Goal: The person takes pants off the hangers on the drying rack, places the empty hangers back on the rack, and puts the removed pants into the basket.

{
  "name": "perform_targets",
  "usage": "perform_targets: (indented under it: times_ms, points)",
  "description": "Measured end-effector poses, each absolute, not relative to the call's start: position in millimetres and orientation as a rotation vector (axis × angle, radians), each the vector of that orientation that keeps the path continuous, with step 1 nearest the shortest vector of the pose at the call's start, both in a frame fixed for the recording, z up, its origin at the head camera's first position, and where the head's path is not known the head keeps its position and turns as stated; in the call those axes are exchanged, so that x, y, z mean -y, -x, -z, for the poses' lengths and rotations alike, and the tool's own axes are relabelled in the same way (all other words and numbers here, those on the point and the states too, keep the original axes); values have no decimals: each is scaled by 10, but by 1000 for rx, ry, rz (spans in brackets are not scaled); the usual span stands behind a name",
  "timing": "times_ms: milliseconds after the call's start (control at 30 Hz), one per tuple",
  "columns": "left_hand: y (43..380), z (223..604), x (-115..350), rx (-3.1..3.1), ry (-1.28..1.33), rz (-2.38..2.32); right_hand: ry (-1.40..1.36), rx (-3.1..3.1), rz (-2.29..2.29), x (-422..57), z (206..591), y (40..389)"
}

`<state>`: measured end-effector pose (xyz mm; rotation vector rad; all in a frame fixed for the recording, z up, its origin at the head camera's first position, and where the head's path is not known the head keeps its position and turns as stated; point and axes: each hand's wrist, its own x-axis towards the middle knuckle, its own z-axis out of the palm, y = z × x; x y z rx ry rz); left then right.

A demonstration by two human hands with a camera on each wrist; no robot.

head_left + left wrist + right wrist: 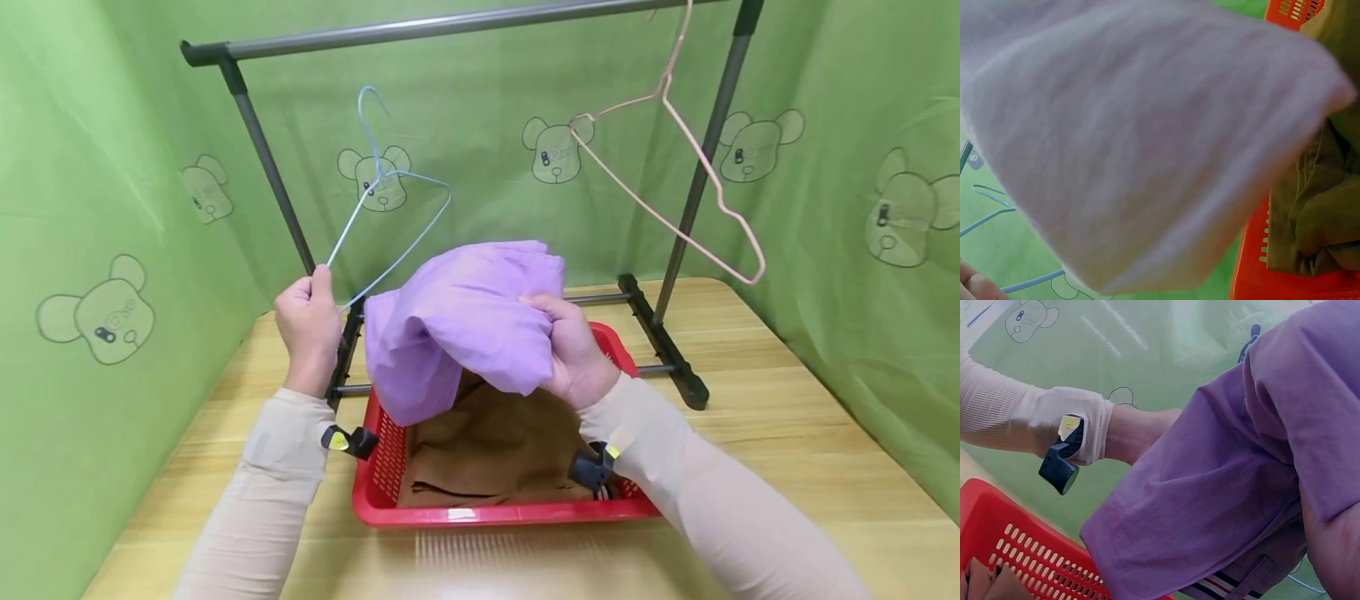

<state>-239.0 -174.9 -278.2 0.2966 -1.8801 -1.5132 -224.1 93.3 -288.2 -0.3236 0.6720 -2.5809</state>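
Observation:
My left hand (pixel 309 327) grips a light blue wire hanger (pixel 420 237) by one end and holds it up, hook at the top. A folded, bunched purple garment (pixel 480 308) is pinched in my right hand (pixel 577 354) above the basket. In the right wrist view the purple garment (pixel 1210 481) hangs down and shows a dark and white striped band near its lower edge. The garment fills most of the left wrist view and hides much of the hanger there. Below it, brown cloth (pixel 495 450) lies in a red basket (pixel 480 515).
A grey metal rack (pixel 450 27) stands behind the basket on the wooden table (pixel 787 433). From its bar on the right hangs a pink wire hanger (pixel 637 200). Green curtain (pixel 465 100) with bear drawings surrounds the table on the sides and back.

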Motion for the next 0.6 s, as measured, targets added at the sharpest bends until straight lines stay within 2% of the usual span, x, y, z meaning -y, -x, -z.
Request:
perform_targets:
  times_ms: [600]
  points:
    - [2371,2789,1793,1896,-315,1527,326,-687,2534,-935,3021,2185]
